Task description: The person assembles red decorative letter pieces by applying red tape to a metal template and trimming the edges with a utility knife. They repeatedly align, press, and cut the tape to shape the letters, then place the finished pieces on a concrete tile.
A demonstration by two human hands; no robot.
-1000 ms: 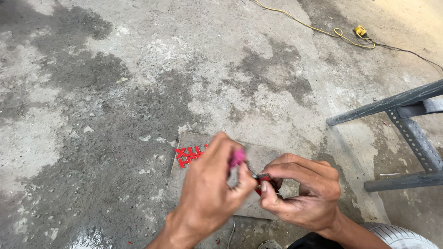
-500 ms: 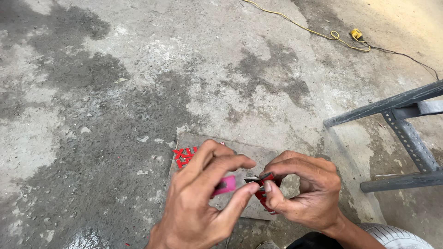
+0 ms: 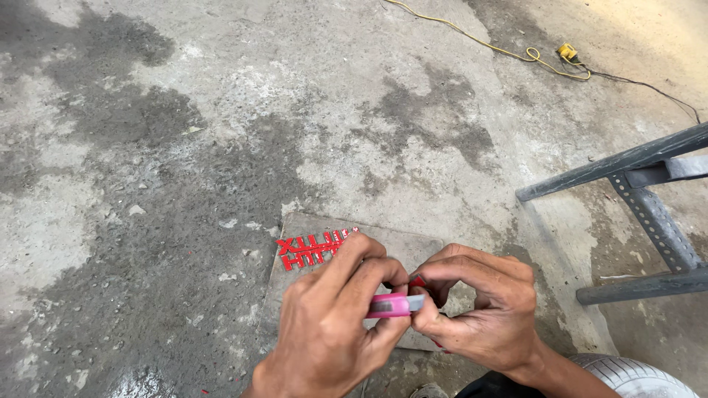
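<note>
My left hand (image 3: 332, 324) grips a pink utility knife (image 3: 391, 304), its blade end pointing right into my other hand. My right hand (image 3: 476, 306) is curled around a small red piece (image 3: 417, 281), mostly hidden by the fingers, and touches the knife's tip. Both hands hover over a flat grey board (image 3: 402, 247) lying on the concrete floor. Red cut-out letters (image 3: 310, 249) lie on the board's far left corner, just beyond my left knuckles.
A grey metal angle-iron frame (image 3: 641, 191) stands at the right. A yellow cord (image 3: 501, 50) with a yellow plug (image 3: 566, 51) runs across the far floor. A tyre edge (image 3: 634, 372) shows at the bottom right. The concrete floor (image 3: 184, 147) is stained and patchy.
My left hand has turned the pink knife from upright to level, pointing right, and the two hands have closed together. The view has shifted slightly.
</note>
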